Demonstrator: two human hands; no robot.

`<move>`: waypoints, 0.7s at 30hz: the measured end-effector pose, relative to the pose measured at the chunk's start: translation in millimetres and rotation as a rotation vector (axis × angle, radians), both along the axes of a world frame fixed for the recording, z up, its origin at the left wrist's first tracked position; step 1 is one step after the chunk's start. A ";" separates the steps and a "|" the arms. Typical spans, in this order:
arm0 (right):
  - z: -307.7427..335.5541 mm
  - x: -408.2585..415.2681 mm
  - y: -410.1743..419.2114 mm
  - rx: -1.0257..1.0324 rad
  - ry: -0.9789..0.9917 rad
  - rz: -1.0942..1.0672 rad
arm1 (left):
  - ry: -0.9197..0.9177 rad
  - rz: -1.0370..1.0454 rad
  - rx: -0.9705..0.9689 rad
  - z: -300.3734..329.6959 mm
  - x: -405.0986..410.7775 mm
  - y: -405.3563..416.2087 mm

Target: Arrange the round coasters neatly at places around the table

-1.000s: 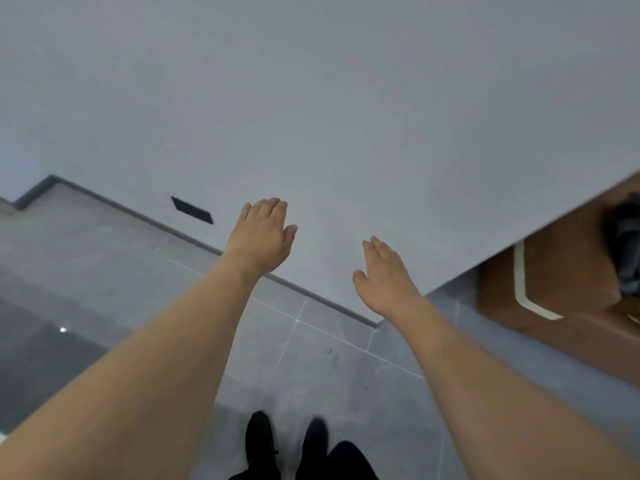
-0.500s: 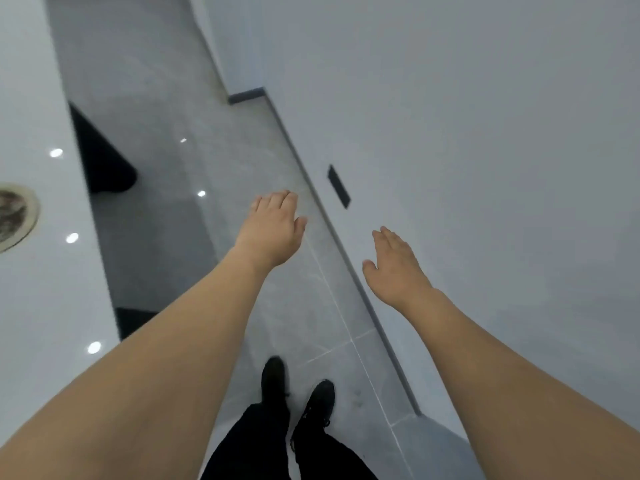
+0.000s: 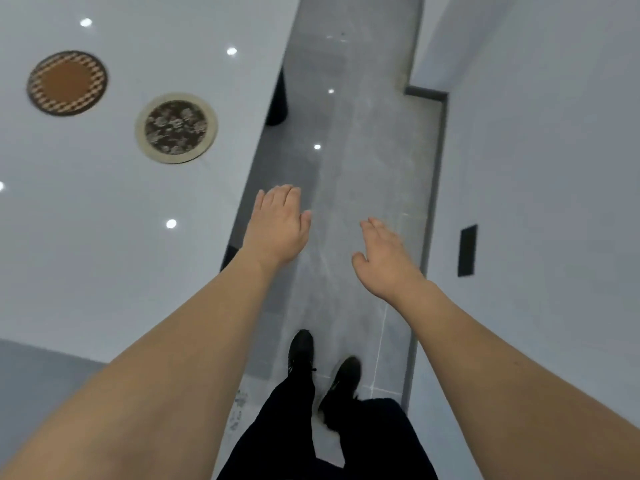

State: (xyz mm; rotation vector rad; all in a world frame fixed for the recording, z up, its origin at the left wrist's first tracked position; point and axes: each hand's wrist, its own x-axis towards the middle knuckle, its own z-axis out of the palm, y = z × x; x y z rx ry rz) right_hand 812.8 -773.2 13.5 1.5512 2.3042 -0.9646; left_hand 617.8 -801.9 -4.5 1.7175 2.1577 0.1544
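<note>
Two round coasters lie flat on the glossy white table (image 3: 104, 254) at the left. One is brown with a woven patterned rim (image 3: 67, 82), near the upper left. The other is cream-rimmed with a dark floral centre (image 3: 176, 127), closer to the table's right edge. My left hand (image 3: 278, 226) hovers just past that edge, palm down, fingers apart and empty. My right hand (image 3: 384, 258) hangs over the grey floor, also empty with fingers loosely spread. Neither hand touches a coaster.
A narrow strip of grey tiled floor (image 3: 353, 168) runs between the table and a white wall (image 3: 554, 168) on the right. The wall has a dark rectangular vent (image 3: 467, 250). My black shoes (image 3: 322, 368) stand on the floor. A dark table leg (image 3: 278, 98) shows under the table edge.
The view has swung left from the wall toward the table, bringing both coasters into sight. Both hands stay raised, empty and spread.
</note>
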 end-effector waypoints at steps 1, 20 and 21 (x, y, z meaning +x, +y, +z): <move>-1.8 -12.4 9.6 -0.010 0.002 0.049 | 0.015 0.044 -0.015 -0.4 -10.8 -1.1; 2.1 -266.4 138.8 0.043 0.103 0.838 | -0.104 0.986 0.004 -12.0 -151.0 -11.8; -0.9 -279.7 143.4 0.054 0.109 0.870 | -0.123 1.036 0.023 -13.2 -159.8 -6.4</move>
